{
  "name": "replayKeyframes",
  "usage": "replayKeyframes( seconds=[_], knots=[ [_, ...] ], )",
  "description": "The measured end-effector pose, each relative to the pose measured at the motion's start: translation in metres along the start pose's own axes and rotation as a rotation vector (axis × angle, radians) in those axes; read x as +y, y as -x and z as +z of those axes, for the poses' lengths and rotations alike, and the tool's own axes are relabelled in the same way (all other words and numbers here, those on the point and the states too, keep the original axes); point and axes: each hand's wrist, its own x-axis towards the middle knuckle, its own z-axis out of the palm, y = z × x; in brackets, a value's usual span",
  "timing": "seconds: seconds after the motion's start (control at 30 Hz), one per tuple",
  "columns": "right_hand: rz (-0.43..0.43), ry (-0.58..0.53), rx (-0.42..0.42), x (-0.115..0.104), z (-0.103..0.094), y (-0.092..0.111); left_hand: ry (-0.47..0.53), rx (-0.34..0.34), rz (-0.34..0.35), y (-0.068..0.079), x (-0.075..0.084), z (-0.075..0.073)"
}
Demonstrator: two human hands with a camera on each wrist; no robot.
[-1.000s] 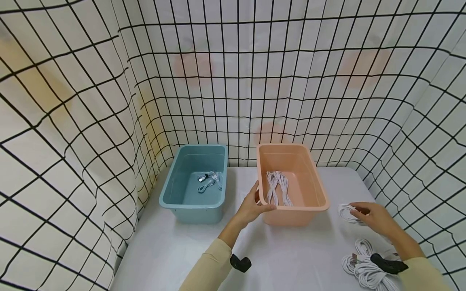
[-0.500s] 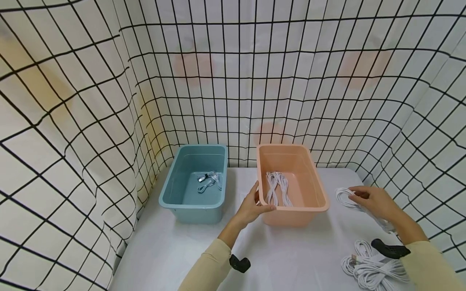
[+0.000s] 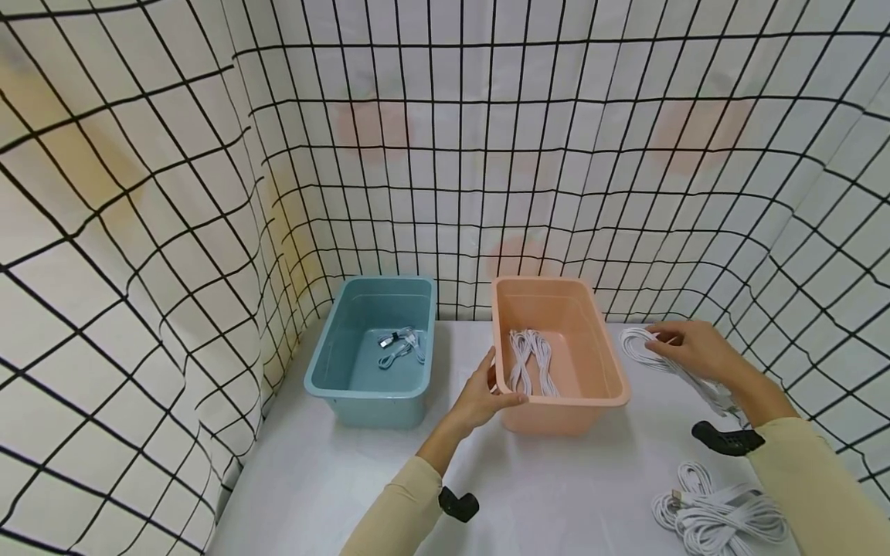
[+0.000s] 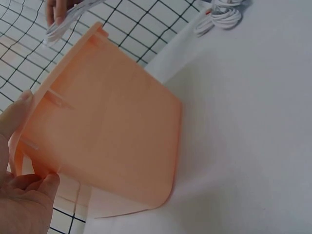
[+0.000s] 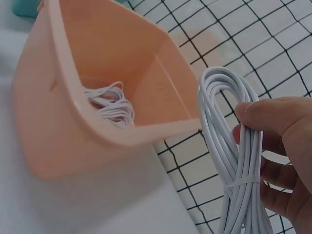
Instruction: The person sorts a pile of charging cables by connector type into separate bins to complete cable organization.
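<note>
My left hand (image 3: 480, 395) grips the near left corner of the orange bin (image 3: 584, 401) by its rim, thumb on top and fingers beneath the lip. Two bundles of white cable (image 3: 531, 361) lie inside that bin on its left side. To the right of the bin, my right hand (image 3: 698, 349) pinches a looped white cable (image 5: 239, 146) between thumb and fingers, held up off the table. A thin tie wraps the middle of this cable. Its far loop points toward the bin's right wall, apart from it.
A blue bin (image 3: 368, 390) with a small cable (image 3: 402, 346) inside stands to the left. Further bundled white cables (image 3: 719, 513) lie on the table at the near right. Black netting (image 3: 480, 193) surrounds the back and sides of the table (image 3: 514, 494).
My right hand has lifted the looped white cable and carried it forward and slightly left, away from the near-right pile. My left hand keeps its grip on the orange bin.
</note>
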Motion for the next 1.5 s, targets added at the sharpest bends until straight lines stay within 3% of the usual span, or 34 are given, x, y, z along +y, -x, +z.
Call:
replayKeyframes(
  seconds=[0.6, 0.83, 1.13, 1.5],
  knots=[
    [0.113, -0.09, 0.013, -0.068, -0.006, -0.087, -0.02, 0.006, -0.004, 0.001, 0.003, -0.003],
    [0.159, -0.147, 0.066, -0.089, 0.008, -0.117, -0.019, -0.001, -0.003, -0.001, 0.005, -0.004],
    [0.228, -0.263, 0.094, -0.103, 0.034, -0.142, -0.003, 0.001, -0.022, -0.001, 0.004, -0.004],
    [0.354, -0.338, 0.157, -0.113, 0.051, -0.157, 0.004, 0.001, -0.025, -0.001, 0.003, -0.004]
  ],
)
